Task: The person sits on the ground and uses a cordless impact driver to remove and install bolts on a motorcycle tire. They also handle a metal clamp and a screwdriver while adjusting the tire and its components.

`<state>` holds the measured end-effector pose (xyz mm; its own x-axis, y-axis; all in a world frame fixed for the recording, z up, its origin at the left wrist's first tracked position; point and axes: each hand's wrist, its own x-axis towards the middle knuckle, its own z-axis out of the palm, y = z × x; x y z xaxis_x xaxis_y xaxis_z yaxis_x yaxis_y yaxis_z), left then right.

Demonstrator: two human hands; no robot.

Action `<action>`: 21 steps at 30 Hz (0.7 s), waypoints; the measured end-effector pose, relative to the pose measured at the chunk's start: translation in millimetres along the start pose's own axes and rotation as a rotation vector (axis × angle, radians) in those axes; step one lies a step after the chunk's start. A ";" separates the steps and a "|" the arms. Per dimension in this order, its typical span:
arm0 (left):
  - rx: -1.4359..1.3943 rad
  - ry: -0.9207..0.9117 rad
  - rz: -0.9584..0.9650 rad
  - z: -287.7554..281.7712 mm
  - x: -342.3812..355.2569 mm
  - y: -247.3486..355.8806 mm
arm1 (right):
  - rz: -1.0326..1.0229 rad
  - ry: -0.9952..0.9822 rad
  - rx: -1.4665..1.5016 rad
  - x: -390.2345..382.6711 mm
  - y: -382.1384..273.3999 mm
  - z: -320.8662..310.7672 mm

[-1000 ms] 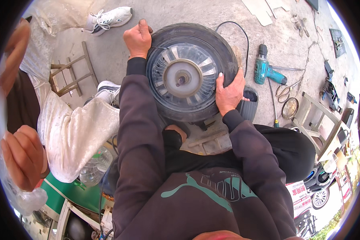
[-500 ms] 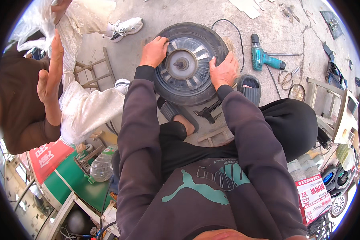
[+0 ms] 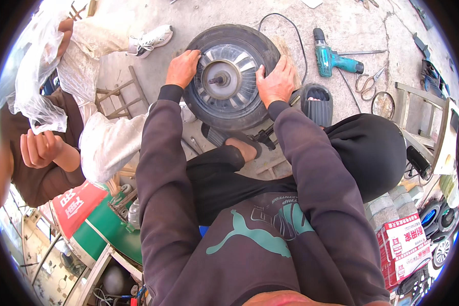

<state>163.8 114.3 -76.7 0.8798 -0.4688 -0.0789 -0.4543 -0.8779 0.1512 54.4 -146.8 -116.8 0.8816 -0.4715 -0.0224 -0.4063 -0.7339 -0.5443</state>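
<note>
A motor wheel with a black tyre and a silver hub lies on its side on the floor in front of me, its axle stub pointing up. My left hand grips the upper left of the tyre, fingertips reaching toward the hub edge. Across from it, my right hand holds the right side, thumb on top and fingers spread along the tyre. A black cable loops out from behind the wheel. A caliper-like dark tool lies partly hidden below the wheel, near my foot.
Right of the wheel lie a teal cordless drill, a long screwdriver, scissors and a metal ring. A wooden stool stands farther right. At my left, another person's hand is near clear plastic.
Both my hands remain on the wheel, which sits slightly farther left in the picture as the view shifts. The other person's raised hand has dropped and its fingers have curled.
</note>
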 end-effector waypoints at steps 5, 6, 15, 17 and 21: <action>-0.057 0.189 -0.119 6.1 -13.8 -3.7 | -0.031 0.032 -0.018 -3.7 2.3 2.7; -0.021 0.217 -0.146 -4.0 -14.6 -1.4 | -0.029 0.027 -0.011 -2.1 1.5 2.5; -0.127 -0.077 -0.077 -29.9 48.9 57.4 | -0.013 0.030 -0.018 2.2 -2.8 1.9; -0.099 -0.073 -0.029 -21.4 55.8 58.8 | -0.023 0.050 -0.025 0.2 -2.6 1.5; -0.050 -0.078 0.084 -9.7 62.7 53.3 | -0.027 0.055 -0.016 0.6 0.6 2.7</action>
<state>196.2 39.1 -64.0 0.8247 -0.5481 -0.1396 -0.5164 -0.8304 0.2094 55.3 -146.2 -119.4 0.8778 -0.4774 0.0389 -0.3867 -0.7542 -0.5307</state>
